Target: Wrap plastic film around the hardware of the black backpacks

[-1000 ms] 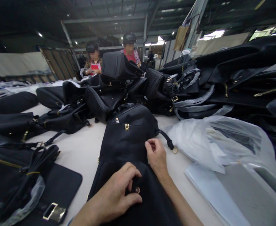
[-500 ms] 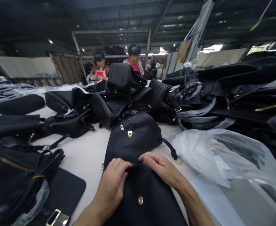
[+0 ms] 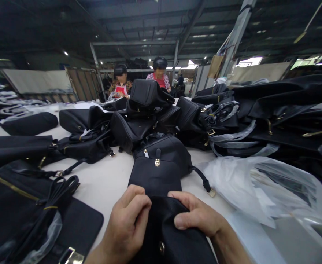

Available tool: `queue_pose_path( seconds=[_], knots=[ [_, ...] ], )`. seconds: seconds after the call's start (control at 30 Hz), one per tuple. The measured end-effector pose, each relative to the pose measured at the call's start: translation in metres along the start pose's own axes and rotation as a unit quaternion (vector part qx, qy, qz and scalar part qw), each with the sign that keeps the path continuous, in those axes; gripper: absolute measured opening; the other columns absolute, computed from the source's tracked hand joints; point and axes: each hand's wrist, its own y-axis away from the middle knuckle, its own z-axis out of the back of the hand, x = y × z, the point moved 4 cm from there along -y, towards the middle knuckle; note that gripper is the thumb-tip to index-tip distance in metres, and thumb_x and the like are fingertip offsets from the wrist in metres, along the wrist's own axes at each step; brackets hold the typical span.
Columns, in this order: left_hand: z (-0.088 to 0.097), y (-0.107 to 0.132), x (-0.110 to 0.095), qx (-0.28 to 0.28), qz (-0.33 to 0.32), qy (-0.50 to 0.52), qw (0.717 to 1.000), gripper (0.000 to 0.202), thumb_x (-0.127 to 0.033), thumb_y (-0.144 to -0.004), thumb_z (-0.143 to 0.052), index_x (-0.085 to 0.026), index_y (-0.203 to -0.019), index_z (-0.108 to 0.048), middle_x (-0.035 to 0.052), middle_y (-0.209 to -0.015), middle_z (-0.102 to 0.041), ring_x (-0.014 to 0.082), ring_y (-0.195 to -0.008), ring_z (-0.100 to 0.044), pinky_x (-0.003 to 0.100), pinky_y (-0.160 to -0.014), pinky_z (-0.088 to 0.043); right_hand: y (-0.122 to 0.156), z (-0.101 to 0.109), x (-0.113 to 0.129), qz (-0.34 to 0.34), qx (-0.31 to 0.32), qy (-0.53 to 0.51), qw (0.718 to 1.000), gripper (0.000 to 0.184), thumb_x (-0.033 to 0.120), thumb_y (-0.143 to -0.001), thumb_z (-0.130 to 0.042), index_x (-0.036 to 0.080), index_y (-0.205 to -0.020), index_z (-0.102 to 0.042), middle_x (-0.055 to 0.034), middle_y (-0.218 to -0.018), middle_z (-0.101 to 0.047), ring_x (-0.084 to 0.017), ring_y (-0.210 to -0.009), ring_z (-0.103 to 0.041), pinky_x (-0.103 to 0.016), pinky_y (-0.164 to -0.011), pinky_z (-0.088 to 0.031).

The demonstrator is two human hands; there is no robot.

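A black leather bag lies in front of me, with a round metal snap on its near part. A small gold clasp and a zipper pull show on its far part. My left hand is closed at the left edge of the near panel, fingers curled. On the opposite edge, my right hand grips the leather, thumb on top and fingers underneath. A short strap with a buckle sticks out at the bag's right side.
More black bags are piled across the table, with another stack at right. A bag with bundled straps lies at left. Clear plastic wrapping lies to the right. Two co-workers are behind the pile.
My hands have moved down and apart to the bag's two edges. The near leather is now bunched and its snap tilted. The far flap and clasp show more flatly.
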Motion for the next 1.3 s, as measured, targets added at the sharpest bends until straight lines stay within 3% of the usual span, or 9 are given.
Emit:
queue_pose_path(
  seconds=[0.07, 0.17, 0.33, 0.43, 0.53, 0.77, 0.97, 1.07, 1.3],
  knots=[
    [0.0, -0.001, -0.005, 0.116, 0.1, 0.062, 0.986, 0.014, -0.018, -0.093, -0.048, -0.022, -0.079, -0.05, -0.0046, -0.067, -0.05, 0.0104, -0.056, -0.049, 0.02, -0.051, -0.037, -0.005, 0.004, -0.005, 0.02, -0.011, -0.039, 0.999, 0.039, 0.026, -0.054, -0.087, 0.016, -0.077, -0.056, 0.0068, -0.059, -0.057, -0.005, -0.047, -0.046, -0.014, -0.045, -0.035],
    [-0.005, -0.001, -0.014, 0.235, 0.201, 0.096, 0.946, 0.022, -0.024, -0.092, -0.049, -0.022, -0.07, -0.047, -0.0061, -0.06, -0.05, 0.0108, -0.055, -0.049, 0.022, -0.053, -0.034, -0.009, 0.008, -0.012, 0.03, -0.014, -0.066, 0.997, 0.038, 0.024, -0.054, -0.087, 0.016, -0.077, -0.057, 0.006, -0.06, -0.058, -0.005, -0.047, -0.047, -0.014, -0.046, -0.037],
    [-0.022, 0.005, -0.012, 0.298, 0.333, 0.135, 0.884, 0.045, -0.01, -0.059, -0.081, -0.023, -0.066, -0.038, -0.0129, -0.052, -0.037, 0.0076, -0.049, -0.033, 0.023, -0.045, -0.02, -0.01, 0.006, -0.015, 0.029, 0.01, -0.09, 0.995, 0.035, 0.023, -0.057, -0.086, 0.016, -0.076, -0.058, 0.0044, -0.061, -0.06, -0.006, -0.048, -0.051, -0.014, -0.046, -0.039],
    [-0.028, 0.007, -0.009, 0.284, 0.358, 0.185, 0.87, 0.05, -0.005, -0.055, -0.083, -0.023, -0.066, -0.038, -0.0137, -0.052, -0.037, 0.0072, -0.049, -0.03, 0.022, -0.044, -0.019, -0.01, 0.004, -0.017, 0.039, 0.02, -0.121, 0.992, 0.033, 0.021, -0.058, -0.085, 0.016, -0.077, -0.059, 0.004, -0.062, -0.062, -0.007, -0.048, -0.053, -0.015, -0.047, -0.043],
    [-0.029, 0.006, -0.008, 0.271, 0.334, 0.219, 0.876, 0.043, -0.003, -0.061, -0.08, -0.022, -0.067, -0.042, -0.0122, -0.054, -0.041, 0.0076, -0.05, -0.035, 0.021, -0.047, -0.024, -0.013, 0.006, -0.022, 0.054, 0.026, -0.149, 0.987, 0.031, 0.019, -0.06, -0.084, 0.016, -0.078, -0.059, 0.004, -0.063, -0.063, -0.007, -0.047, -0.054, -0.015, -0.047, -0.044],
    [-0.019, 0.0, -0.007, 0.27, 0.153, 0.254, 0.916, 0.03, 0.008, -0.067, -0.064, -0.019, -0.077, -0.059, -0.0057, -0.072, -0.053, 0.0093, -0.067, -0.05, 0.018, -0.062, -0.036, -0.019, 0.013, -0.03, 0.071, 0.045, -0.182, 0.98, 0.031, 0.018, -0.06, -0.085, 0.016, -0.077, -0.058, 0.0033, -0.063, -0.065, -0.007, -0.046, -0.056, -0.014, -0.046, -0.045],
    [-0.02, -0.002, -0.005, 0.249, 0.156, 0.261, 0.919, 0.025, 0.005, -0.072, -0.063, -0.019, -0.069, -0.055, -0.0041, -0.072, -0.056, 0.0105, -0.069, -0.051, 0.019, -0.063, -0.037, -0.018, 0.011, -0.027, 0.066, 0.04, -0.176, 0.981, 0.032, 0.018, -0.061, -0.086, 0.016, -0.076, -0.057, 0.0051, -0.062, -0.063, -0.006, -0.046, -0.053, -0.013, -0.045, -0.042],
    [-0.02, -0.002, -0.008, 0.254, 0.139, 0.237, 0.927, 0.026, 0.004, -0.075, -0.059, -0.02, -0.069, -0.053, -0.0036, -0.073, -0.056, 0.0113, -0.071, -0.053, 0.019, -0.067, -0.039, -0.018, 0.011, -0.029, 0.063, 0.037, -0.172, 0.982, 0.034, 0.019, -0.06, -0.086, 0.017, -0.076, -0.056, 0.0053, -0.062, -0.063, -0.005, -0.043, -0.052, -0.013, -0.044, -0.042],
    [-0.021, 0.003, -0.012, 0.298, 0.001, 0.085, 0.951, 0.02, -0.004, -0.086, -0.046, -0.023, -0.08, -0.044, -0.0007, -0.083, -0.058, 0.0143, -0.075, -0.055, 0.023, -0.065, -0.038, -0.019, 0.013, -0.031, 0.064, 0.029, -0.173, 0.982, 0.036, 0.02, -0.059, -0.087, 0.017, -0.076, -0.055, 0.0046, -0.063, -0.063, -0.005, -0.046, -0.055, -0.014, -0.047, -0.045]
  ],
)
